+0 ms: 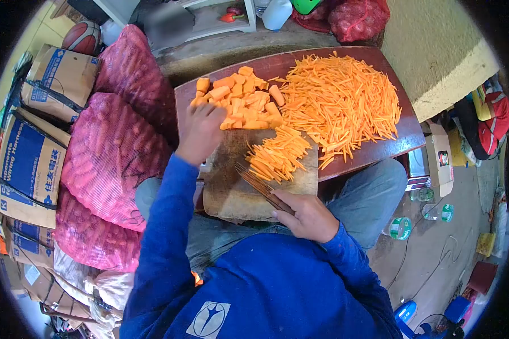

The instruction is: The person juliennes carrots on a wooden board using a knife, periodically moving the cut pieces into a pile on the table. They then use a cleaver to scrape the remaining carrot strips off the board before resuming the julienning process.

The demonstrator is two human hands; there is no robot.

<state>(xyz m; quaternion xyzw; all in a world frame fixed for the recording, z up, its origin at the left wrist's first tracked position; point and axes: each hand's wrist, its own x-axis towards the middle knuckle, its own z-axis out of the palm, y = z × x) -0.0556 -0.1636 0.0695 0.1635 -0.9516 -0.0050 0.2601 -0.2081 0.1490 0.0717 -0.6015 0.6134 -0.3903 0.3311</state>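
Observation:
My right hand is wrapped round the handle of a knife, whose blade lies over the wooden cutting board. Just beyond the blade, a small heap of cut carrot sticks rests on the board. My left hand is at the near left edge of the carrot chunks; its fingertips are blurred, and whether they hold a piece is unclear. To the right of the chunks, a large pile of thin carrot strips covers much of the dark red table.
Pink mesh sacks stand left of the table, beside stacked cardboard boxes. Beyond the table are a concrete ledge and a red mesh bag. Plastic bottles and an open box are on the floor at right.

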